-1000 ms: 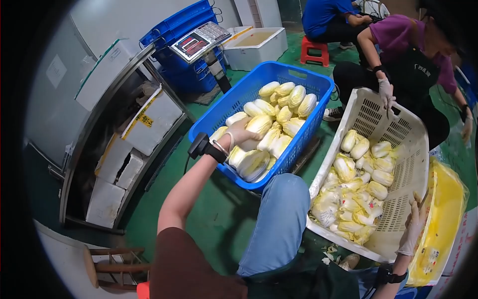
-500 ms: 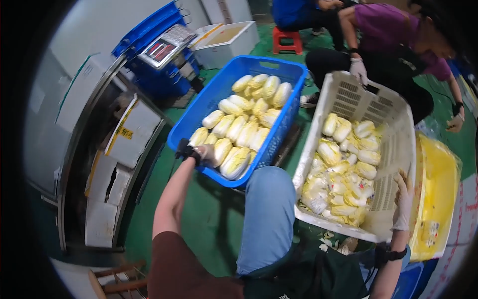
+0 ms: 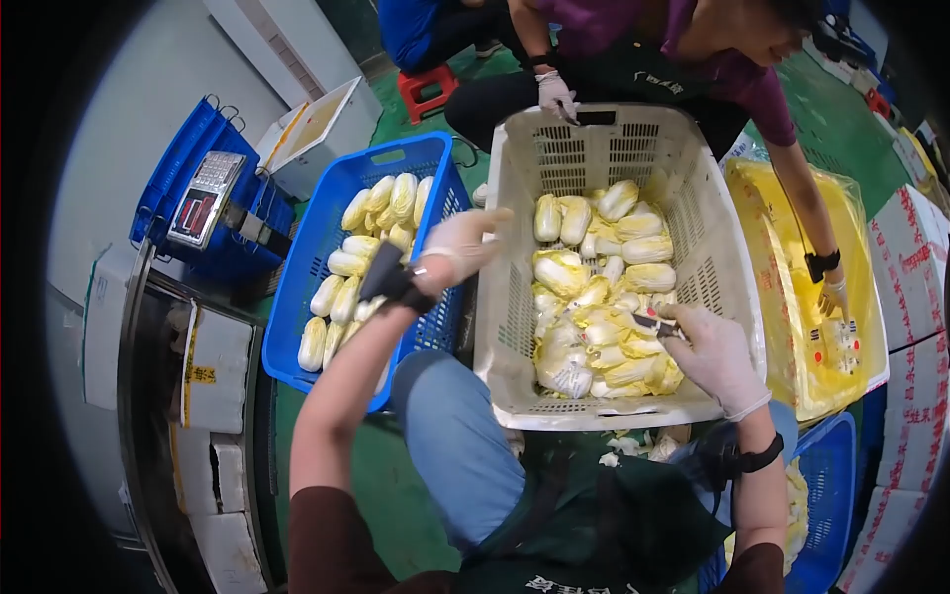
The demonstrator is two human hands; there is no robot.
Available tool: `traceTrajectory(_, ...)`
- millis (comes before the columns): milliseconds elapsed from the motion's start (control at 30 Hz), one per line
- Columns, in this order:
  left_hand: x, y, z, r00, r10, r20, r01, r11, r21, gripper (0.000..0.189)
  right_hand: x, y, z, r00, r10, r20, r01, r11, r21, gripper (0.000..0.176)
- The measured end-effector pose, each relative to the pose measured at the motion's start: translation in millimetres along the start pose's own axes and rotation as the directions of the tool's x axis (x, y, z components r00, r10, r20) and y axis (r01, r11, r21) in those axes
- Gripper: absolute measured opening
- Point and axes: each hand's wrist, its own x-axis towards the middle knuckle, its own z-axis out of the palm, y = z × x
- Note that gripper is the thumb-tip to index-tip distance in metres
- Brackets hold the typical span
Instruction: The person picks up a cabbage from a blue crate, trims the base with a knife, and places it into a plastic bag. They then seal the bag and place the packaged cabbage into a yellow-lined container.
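Note:
My left hand (image 3: pixel 460 246), in a pale glove, is in the air between the blue basket and the white crate. Its fingers are stretched out and nothing shows in them. My right hand (image 3: pixel 720 358), also gloved, is closed around what looks like a small knife (image 3: pixel 648 324) above the cabbages in the white crate. Napa cabbages (image 3: pixel 618 200) and loose yellow leaves (image 3: pixel 623 371) lie in the white crate (image 3: pixel 503 381). More trimmed napa cabbages (image 3: pixel 325 295) fill the blue basket (image 3: pixel 287 346), partly hidden by my left forearm.
Across the crate a co-worker's gloved hand (image 3: pixel 556 96) rests at its far rim; their other hand (image 3: pixel 834 297) reaches into a yellow-lined box (image 3: pixel 767 247). A scale (image 3: pixel 206 198) stands at left. Cartons (image 3: pixel 908 416) are stacked at right, near another blue basket (image 3: pixel 829 495).
The view has turned right. My left hand has left the cabbages in the blue basket; my right hand has moved from the crate's right side to over the leaves. The co-worker's arm now reaches into the yellow-lined box.

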Motion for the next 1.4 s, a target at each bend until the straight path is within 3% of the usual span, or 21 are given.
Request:
traceTrajectory(33, 30, 23, 18, 0.973, -0.076, 0.220, 0.043, 0.988, 0.150, 0.049, -3, 1, -5, 1.000, 0.006, -0.006, -0.006, 1.000, -0.001, 0.027)
traceTrajectory(67, 50, 24, 49, 0.968, 0.017, 0.250, -0.074, 0.973, 0.221, 0.040, -6, 3, -9, 1.000, -0.001, 0.007, 0.002, 1.000, -0.030, 0.028)
traceTrajectory(167, 97, 27, 136, 0.888, -0.186, 0.420, -0.040, 0.879, 0.475, 0.033, -12, 5, -25, 0.997, 0.019, 0.071, -0.010, 0.993, -0.121, 0.030)
traceTrajectory(233, 118, -20, 240, 0.999, -0.039, 0.022, 0.029, 0.939, 0.342, 0.039, -15, 10, -29, 0.980, 0.121, 0.159, -0.093, 0.980, -0.176, 0.032)
traceTrajectory(300, 135, -50, 306, 0.937, -0.272, 0.219, 0.202, 0.933, 0.297, 0.045, -19, 15, -25, 0.985, 0.112, 0.128, -0.086, 0.978, -0.192, 0.033)
traceTrajectory(367, 109, -49, 306, 0.940, 0.014, 0.340, -0.212, 0.807, 0.552, 0.054, -12, 17, -27, 0.988, 0.111, 0.104, -0.087, 0.974, -0.209, 0.034)
traceTrajectory(433, 105, -66, 337, 0.937, -0.038, 0.349, -0.142, 0.868, 0.477, 0.060, -2, 13, -33, 0.936, 0.197, 0.293, -0.125, 0.961, -0.247, 0.037)
traceTrajectory(600, 105, -62, 346, 0.843, -0.226, 0.488, -0.166, 0.753, 0.636, 0.043, 6, 12, -25, 0.884, 0.223, 0.411, -0.093, 0.945, -0.313, 0.050)
traceTrajectory(667, 109, -80, 370, 0.860, -0.462, 0.216, 0.379, 0.863, 0.335, 0.042, 4, 15, -21, 0.938, 0.124, 0.325, -0.013, 0.945, -0.325, 0.048)
traceTrajectory(700, 111, -71, 350, 0.862, -0.461, 0.212, 0.380, 0.863, 0.333, 0.042, 6, 15, -19, 0.939, 0.123, 0.322, -0.011, 0.944, -0.329, 0.048)
traceTrajectory(767, 116, -39, 281, 0.843, -0.249, 0.476, 0.047, 0.916, 0.397, 0.056, 10, 17, -17, 0.933, 0.198, 0.300, -0.136, 0.967, -0.216, 0.049)
traceTrajectory(800, 121, -40, 283, 0.834, -0.445, 0.327, 0.337, 0.879, 0.338, 0.064, 8, 19, -15, 0.940, 0.191, 0.284, -0.129, 0.966, -0.223, 0.049)
traceTrajectory(867, 129, -36, 242, 0.736, -0.484, 0.474, 0.593, 0.798, -0.106, 0.055, 5, 23, -10, 0.996, 0.075, -0.057, -0.084, 0.979, -0.185, 0.053)
traceTrajectory(900, 133, -35, 231, 0.698, -0.423, 0.578, 0.685, 0.629, -0.367, 0.049, 6, 23, -11, 0.995, 0.063, -0.078, -0.077, 0.978, -0.193, 0.053)
traceTrajectory(967, 128, 11, 180, 0.763, -0.313, 0.566, 0.631, 0.553, -0.545, 0.041, 10, 24, -12, 0.962, 0.184, -0.199, -0.190, 0.982, -0.010, 0.057)
traceTrajectory(1033, 114, 60, 137, 0.807, -0.146, 0.572, 0.590, 0.244, -0.770, 0.044, 12, 24, -8, 0.943, 0.203, -0.265, -0.197, 0.979, 0.049, 0.062)
traceTrajectory(1133, 84, 106, 90, 0.783, 0.091, 0.615, 0.610, 0.075, -0.789, 0.052, 15, 9, -8, 0.899, 0.303, -0.316, -0.224, 0.938, 0.263, 0.068)
traceTrajectory(1233, 34, 140, 58, 0.749, 0.075, 0.658, 0.652, 0.085, -0.753, 0.052, 13, 7, 7, 0.883, 0.287, -0.371, -0.131, 0.910, 0.393, 0.073)
traceTrajectory(1333, -13, 139, 54, 0.908, 0.171, 0.383, 0.380, 0.050, -0.924, 0.051, 6, -1, 20, 0.901, 0.310, -0.304, -0.031, 0.744, 0.668, 0.070)
traceTrajectory(1367, -24, 140, 55, 0.947, 0.133, 0.292, 0.282, 0.092, -0.955, 0.054, 3, -7, 26, 0.907, 0.381, -0.177, -0.078, 0.567, 0.820, 0.064)
traceTrajectory(1400, -34, 143, 57, 0.945, 0.158, 0.287, 0.301, -0.068, -0.951, 0.058, 2, -13, 31, 0.907, 0.419, -0.034, -0.132, 0.361, 0.923, 0.059)
